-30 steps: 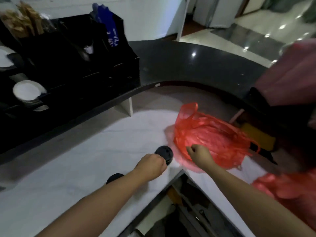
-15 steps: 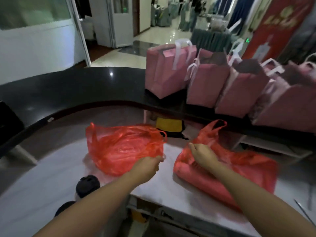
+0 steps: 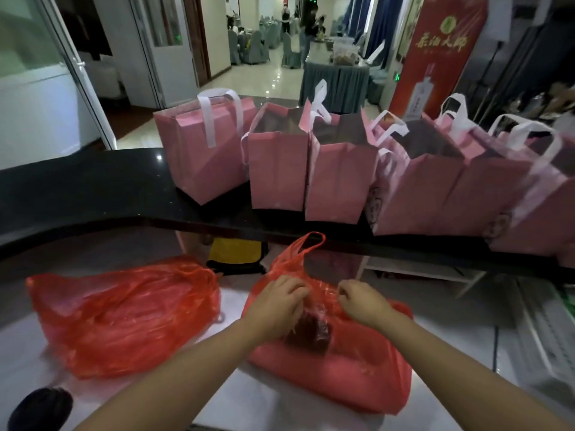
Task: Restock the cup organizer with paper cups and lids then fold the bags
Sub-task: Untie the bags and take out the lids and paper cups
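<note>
Left hand (image 3: 277,306) and right hand (image 3: 362,301) both pinching crinkled red plastic bag (image 3: 348,374) on white counter (image 3: 255,402); second red plastic bag (image 3: 124,318) lying left, apart

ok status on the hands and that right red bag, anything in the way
Left hand and right hand both pinching the right red bag at its mouth. Left red bag lies apart, untouched. Nothing blocking.
</note>
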A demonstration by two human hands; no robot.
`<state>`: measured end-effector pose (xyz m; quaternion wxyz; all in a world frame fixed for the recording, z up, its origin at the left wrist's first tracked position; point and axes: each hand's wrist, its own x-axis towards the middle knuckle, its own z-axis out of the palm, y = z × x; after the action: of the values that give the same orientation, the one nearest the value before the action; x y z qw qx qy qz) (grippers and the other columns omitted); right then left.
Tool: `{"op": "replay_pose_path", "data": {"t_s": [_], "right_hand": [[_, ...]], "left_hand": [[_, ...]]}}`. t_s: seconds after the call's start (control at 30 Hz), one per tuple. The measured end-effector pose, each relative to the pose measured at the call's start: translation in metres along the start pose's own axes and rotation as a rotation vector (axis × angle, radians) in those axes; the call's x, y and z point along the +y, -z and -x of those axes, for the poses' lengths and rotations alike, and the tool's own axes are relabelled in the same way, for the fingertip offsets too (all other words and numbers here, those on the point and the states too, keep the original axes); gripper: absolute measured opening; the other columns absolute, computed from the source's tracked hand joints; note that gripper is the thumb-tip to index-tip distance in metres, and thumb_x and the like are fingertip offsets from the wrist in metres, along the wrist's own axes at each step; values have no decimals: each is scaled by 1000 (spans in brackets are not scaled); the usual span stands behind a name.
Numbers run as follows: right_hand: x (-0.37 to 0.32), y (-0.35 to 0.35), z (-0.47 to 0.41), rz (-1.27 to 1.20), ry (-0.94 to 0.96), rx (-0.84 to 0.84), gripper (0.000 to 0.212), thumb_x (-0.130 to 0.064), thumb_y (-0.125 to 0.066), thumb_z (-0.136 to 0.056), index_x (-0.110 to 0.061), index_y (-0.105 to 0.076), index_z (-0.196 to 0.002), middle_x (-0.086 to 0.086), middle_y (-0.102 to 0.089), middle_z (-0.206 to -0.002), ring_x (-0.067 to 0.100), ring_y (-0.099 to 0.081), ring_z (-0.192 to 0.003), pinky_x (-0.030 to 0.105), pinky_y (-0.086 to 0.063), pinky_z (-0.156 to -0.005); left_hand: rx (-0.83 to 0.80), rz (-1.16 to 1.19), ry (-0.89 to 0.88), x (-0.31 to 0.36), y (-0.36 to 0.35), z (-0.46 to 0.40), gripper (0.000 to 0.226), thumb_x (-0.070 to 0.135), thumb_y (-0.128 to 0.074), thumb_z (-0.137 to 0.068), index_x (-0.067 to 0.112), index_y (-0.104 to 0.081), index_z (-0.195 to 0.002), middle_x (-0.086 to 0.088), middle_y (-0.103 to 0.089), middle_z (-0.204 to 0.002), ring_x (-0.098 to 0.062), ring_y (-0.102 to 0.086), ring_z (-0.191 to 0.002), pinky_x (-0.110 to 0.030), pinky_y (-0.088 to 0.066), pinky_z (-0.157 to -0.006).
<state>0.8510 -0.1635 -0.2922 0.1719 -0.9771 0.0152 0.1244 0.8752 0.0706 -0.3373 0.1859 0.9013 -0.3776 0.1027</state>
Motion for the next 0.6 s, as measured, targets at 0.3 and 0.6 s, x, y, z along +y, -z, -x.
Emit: {"op": "replay_pose_path", "data": {"t_s": [0.3, 0.6], "right_hand": [[16, -12, 9, 36, 37, -245, 22, -21, -47, -94, -18, -64, -80, 13, -72, -98, 28, -62, -85, 36, -46, -74], [10, -25, 23, 143, 20, -137, 29, -34, -53, -93, -26, -67, -117, 3, -67, -122, 26, -62, -111, 35, -49, -85]], "left_hand": [[-410, -329, -184, -1, -14, -23, 67, 62, -42, -90, 29, -44, -148, 0, -59, -129, -27, -42, -133, -57, -5, -124], [-295, -302, -342, -26, -10, -4, 25, 40, -49, -89, 32, -72, -96, 6, -59, -95, -24, -56, -94, -50, -44, -104]]}}
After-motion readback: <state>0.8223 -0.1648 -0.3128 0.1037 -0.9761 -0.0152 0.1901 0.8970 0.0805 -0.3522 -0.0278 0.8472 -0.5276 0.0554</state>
